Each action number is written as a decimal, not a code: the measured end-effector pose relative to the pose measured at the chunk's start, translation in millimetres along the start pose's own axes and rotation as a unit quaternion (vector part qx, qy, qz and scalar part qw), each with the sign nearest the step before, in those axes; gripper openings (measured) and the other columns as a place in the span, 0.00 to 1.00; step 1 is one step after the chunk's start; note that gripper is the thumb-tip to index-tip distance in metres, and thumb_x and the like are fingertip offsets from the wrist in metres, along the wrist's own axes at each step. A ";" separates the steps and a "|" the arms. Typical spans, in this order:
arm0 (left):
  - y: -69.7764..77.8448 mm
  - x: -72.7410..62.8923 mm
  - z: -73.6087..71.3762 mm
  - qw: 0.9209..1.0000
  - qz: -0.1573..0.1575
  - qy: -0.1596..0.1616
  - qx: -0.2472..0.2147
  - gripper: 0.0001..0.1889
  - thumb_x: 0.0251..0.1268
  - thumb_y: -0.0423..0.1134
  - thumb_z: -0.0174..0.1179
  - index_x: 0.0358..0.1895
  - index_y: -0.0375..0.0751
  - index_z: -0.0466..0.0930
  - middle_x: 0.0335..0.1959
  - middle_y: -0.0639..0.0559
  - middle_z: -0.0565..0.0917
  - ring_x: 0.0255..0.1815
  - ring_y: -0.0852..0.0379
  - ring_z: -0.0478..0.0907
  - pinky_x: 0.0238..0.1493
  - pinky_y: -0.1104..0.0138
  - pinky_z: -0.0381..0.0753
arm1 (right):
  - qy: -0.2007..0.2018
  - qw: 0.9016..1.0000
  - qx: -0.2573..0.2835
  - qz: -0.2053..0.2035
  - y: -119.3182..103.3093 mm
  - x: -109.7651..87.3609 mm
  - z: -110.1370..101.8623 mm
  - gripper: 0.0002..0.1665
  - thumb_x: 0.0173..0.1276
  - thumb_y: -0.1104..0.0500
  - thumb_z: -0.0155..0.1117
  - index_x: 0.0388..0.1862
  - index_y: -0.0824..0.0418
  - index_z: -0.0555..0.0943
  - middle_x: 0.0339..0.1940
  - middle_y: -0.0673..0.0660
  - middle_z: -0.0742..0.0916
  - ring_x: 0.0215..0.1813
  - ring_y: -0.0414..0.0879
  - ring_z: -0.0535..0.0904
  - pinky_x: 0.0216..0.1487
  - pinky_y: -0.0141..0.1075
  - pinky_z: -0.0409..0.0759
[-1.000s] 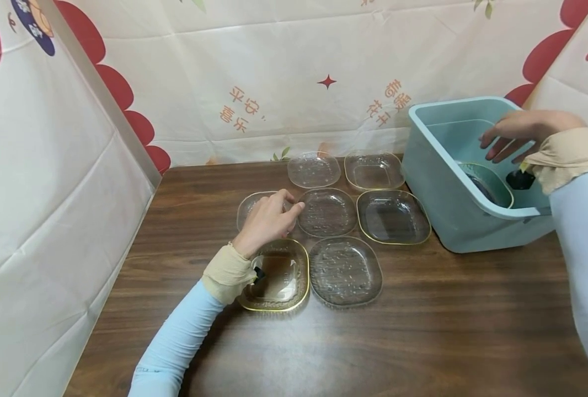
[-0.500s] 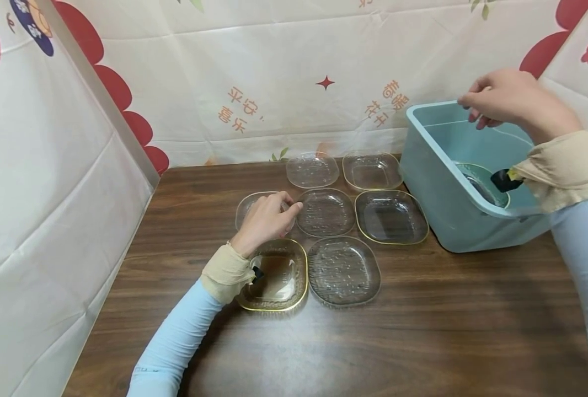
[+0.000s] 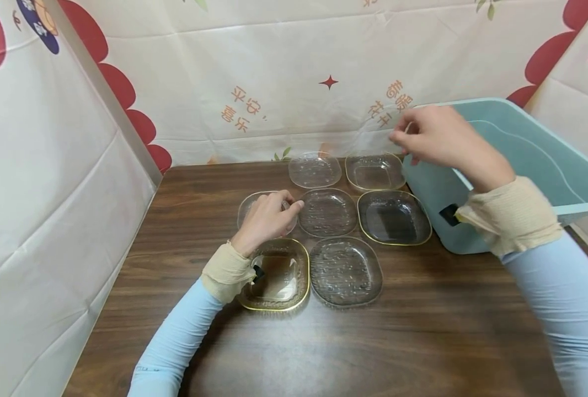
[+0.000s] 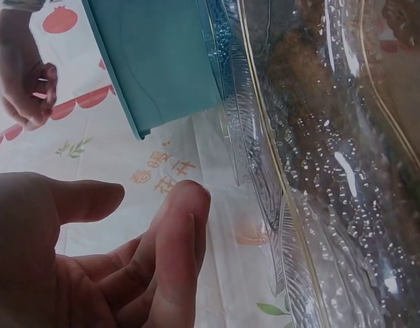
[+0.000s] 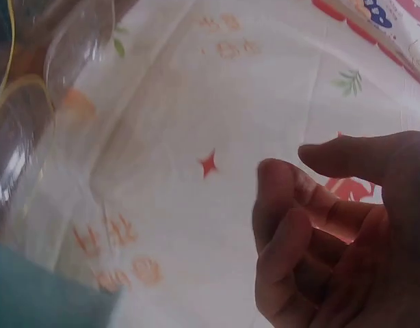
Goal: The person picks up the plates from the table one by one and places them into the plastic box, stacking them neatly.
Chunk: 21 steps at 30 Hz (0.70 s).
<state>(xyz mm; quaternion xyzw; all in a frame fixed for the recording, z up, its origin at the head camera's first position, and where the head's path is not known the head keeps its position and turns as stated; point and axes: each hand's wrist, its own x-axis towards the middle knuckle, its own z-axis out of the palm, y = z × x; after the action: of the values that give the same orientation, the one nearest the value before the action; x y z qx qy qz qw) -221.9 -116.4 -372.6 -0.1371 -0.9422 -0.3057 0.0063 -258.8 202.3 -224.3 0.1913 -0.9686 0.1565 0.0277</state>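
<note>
Clear rounded-square glass plates stand close together on the wooden table. My left hand (image 3: pixel 266 219) hovers over a gold-rimmed clear plate (image 3: pixel 246 208) at the left, partly hiding it. Its fingers are loosely bent and hold nothing; the left wrist view shows a gap between thumb (image 4: pixel 94 200) and index finger. My right hand (image 3: pixel 440 138) is in the air over the near left rim of the light blue bin (image 3: pixel 537 149). Its fingers hang loosely curled with nothing between them, as the right wrist view also shows. The green-tinted dish inside the bin is hidden now.
Near my left wrist lies an amber plate (image 3: pixel 276 275) with a gold rim, beside a smoky clear plate (image 3: pixel 346 271). A dark gold-rimmed plate (image 3: pixel 394 217) sits close to the bin. A printed white cloth (image 3: pixel 284 60) hangs behind the table.
My right hand has come up out of the bin and moved left across its rim, empty. The bin appears turned or shifted to the right. My left hand has stayed in place.
</note>
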 end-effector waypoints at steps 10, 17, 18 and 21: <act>1.4 -0.1 -2.2 1.000 -0.002 0.000 0.002 0.15 0.78 0.57 0.54 0.43 0.52 0.83 0.19 0.60 0.85 0.14 0.63 0.81 0.29 0.63 0.80 | -0.035 0.996 0.080 0.003 -12.4 -0.6 72.1 0.13 0.78 0.51 0.60 0.44 0.60 0.84 0.31 0.55 0.90 0.24 0.43 0.84 0.30 0.38 0.81; 1.3 1.3 -7.0 1.000 0.017 0.011 -0.009 0.15 0.78 0.56 0.54 0.42 0.51 0.84 0.21 0.59 0.86 0.17 0.63 0.81 0.28 0.64 0.78 | -0.075 0.989 0.128 0.002 -14.4 -0.8 101.4 0.14 0.80 0.51 0.59 0.43 0.60 0.83 0.27 0.54 0.88 0.25 0.50 0.87 0.28 0.37 0.82; 0.7 1.0 -8.3 1.000 0.018 0.011 -0.012 0.15 0.78 0.55 0.54 0.42 0.50 0.84 0.22 0.58 0.87 0.18 0.63 0.81 0.27 0.64 0.78 | -0.077 0.989 0.127 0.004 -14.4 -0.5 104.5 0.14 0.80 0.50 0.58 0.42 0.59 0.82 0.26 0.54 0.88 0.25 0.50 0.87 0.28 0.37 0.80; -2.2 -0.5 -13.1 1.000 0.007 0.015 -0.012 0.16 0.78 0.55 0.54 0.43 0.50 0.84 0.21 0.56 0.88 0.18 0.62 0.82 0.26 0.64 0.77 | -0.088 0.987 0.132 0.001 -14.7 -0.3 113.9 0.13 0.81 0.50 0.58 0.42 0.57 0.83 0.28 0.55 0.88 0.25 0.50 0.87 0.29 0.37 0.79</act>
<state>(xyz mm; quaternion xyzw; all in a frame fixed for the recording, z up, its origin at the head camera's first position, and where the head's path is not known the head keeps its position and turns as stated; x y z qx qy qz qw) -222.9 -125.8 -363.3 -0.1392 -0.9374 -0.3185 0.0207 -252.2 153.7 -328.2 0.2055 -0.9383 0.2656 -0.0829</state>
